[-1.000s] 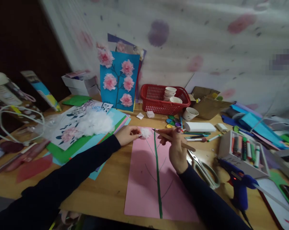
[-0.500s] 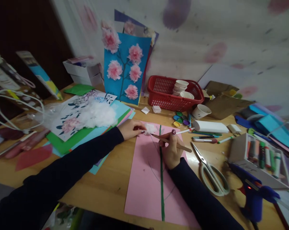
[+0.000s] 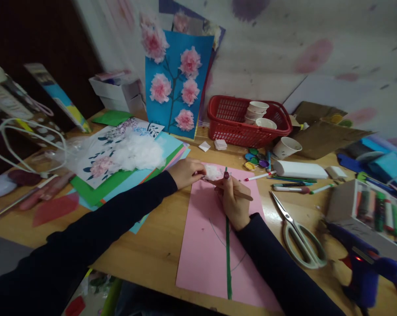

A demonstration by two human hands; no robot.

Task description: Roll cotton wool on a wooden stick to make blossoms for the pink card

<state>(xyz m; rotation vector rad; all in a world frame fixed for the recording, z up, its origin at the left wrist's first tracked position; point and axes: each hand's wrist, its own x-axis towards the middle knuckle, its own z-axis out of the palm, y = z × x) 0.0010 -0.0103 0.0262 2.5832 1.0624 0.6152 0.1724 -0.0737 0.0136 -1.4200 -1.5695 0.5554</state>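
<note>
Pink paper [image 3: 201, 245] lies on the table, with a green line [image 3: 228, 259] down it and thin pencil curves. A small white cotton tuft [image 3: 213, 171] rests at its top left. My left hand [image 3: 187, 172] is closed at the left edge of this tuft, its fingertips pinching something I cannot make out. In my right hand [image 3: 234, 199] is a flat wooden stick [image 3: 243, 194], held like a pen, its tip at the tuft's lower edge. A big heap of cotton [image 3: 135, 151] lies on papers at the left.
Scissors [image 3: 298, 232] and a blue glue gun [image 3: 363, 263] lie at the right, near a box of markers [image 3: 343, 206]. Behind stand a red basket [image 3: 231, 127] with paper cups and a blue flower picture [image 3: 172, 87]. Paint pots [image 3: 250, 166] sit above the pink paper.
The view has shifted, so things appear moved. The stick's tip has come lower-left against the tuft, and my right hand has closed in on my left hand.
</note>
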